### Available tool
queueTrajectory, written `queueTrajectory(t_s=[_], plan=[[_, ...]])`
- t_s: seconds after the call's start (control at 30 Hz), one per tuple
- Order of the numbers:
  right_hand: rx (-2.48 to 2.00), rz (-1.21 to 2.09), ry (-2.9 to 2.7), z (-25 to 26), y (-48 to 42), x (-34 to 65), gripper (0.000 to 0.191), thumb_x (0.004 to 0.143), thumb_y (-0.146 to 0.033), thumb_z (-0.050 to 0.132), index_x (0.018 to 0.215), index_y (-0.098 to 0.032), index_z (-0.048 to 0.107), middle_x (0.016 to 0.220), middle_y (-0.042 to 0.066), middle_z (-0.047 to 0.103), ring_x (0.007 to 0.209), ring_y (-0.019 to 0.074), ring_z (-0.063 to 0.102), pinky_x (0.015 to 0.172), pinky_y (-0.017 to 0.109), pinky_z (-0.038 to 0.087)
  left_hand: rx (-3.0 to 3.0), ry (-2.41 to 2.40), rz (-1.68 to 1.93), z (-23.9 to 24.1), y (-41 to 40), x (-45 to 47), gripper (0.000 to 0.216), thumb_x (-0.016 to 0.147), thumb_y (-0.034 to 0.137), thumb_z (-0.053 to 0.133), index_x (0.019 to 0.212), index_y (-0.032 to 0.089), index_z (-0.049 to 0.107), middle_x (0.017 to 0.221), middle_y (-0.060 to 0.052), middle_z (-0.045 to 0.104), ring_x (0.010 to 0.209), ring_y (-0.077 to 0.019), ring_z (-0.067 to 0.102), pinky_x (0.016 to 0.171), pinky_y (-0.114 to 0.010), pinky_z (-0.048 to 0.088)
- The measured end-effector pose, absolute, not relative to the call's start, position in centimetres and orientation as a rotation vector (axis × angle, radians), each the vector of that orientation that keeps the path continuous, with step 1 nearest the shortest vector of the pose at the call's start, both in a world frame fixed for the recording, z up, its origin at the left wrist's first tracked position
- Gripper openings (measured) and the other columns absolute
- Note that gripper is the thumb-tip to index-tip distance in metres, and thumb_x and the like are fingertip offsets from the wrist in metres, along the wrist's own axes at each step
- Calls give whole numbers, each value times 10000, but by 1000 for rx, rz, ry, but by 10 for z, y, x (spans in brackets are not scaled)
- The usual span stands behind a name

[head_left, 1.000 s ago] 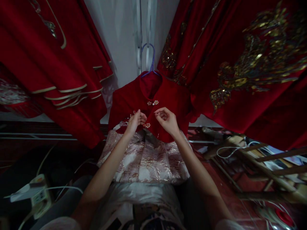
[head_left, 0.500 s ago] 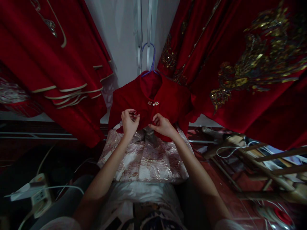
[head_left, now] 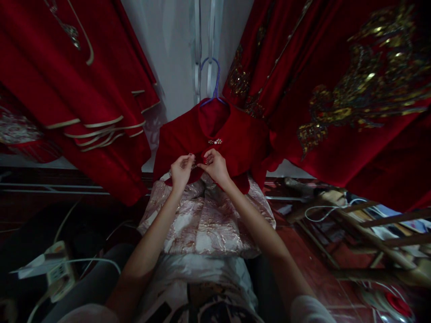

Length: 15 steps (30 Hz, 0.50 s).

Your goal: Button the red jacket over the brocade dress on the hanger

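Note:
A short red jacket (head_left: 245, 143) hangs in front of me on a blue-purple hanger (head_left: 217, 80). Its front is joined below the collar by a jewelled clasp (head_left: 215, 141). Under that clasp, my left hand (head_left: 181, 172) pinches a small sparkling clasp piece at the jacket's front edge. Close beside it, my right hand (head_left: 216, 168) has thumb and fingers pinched on a small reddish jewelled piece at the opposite edge. The fingers partly hide both pieces. A pale pink, shiny brocade garment (head_left: 202, 224) lies beneath my wrists, over my lap.
Red garments with pale trim (head_left: 101, 89) hang at left. A red garment with gold sequins (head_left: 350, 107) hangs at right. A power strip (head_left: 60, 273) with cables lies lower left. A wooden frame (head_left: 363, 233) holding various things stands at right.
My right hand has moved left and slightly up, close to my left hand. The left hand's fingers have closed into a tighter pinch. The jacket's front edges have drawn together.

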State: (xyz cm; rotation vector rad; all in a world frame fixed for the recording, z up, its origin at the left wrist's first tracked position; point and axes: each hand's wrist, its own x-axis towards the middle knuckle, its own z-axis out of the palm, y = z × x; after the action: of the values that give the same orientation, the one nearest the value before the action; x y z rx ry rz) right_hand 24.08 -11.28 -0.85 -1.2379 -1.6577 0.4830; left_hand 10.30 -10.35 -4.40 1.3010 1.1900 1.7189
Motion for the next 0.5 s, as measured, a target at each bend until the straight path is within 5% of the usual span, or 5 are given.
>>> queueTrajectory(t_s=[0.2, 0.5], plan=[[-1216, 653, -1606, -15, -103, 219, 309, 641, -110, 646, 905, -189, 505, 914, 18, 564, 646, 88, 584, 655, 249, 537, 1335, 1200, 1732, -42, -105, 101, 279, 775, 420, 647, 823, 149, 691, 820, -54, 718, 779, -166, 667, 729, -252, 516], [-1155, 755, -1505, -25, -104, 224, 221, 755, -335, 668, 878, -190, 555, 816, 14, 628, 698, 111, 636, 653, 243, 553, 1102, 1107, 1715, -43, -101, 103, 357, 738, 480, 664, 838, 137, 666, 891, -80, 724, 796, -169, 685, 772, -293, 549]])
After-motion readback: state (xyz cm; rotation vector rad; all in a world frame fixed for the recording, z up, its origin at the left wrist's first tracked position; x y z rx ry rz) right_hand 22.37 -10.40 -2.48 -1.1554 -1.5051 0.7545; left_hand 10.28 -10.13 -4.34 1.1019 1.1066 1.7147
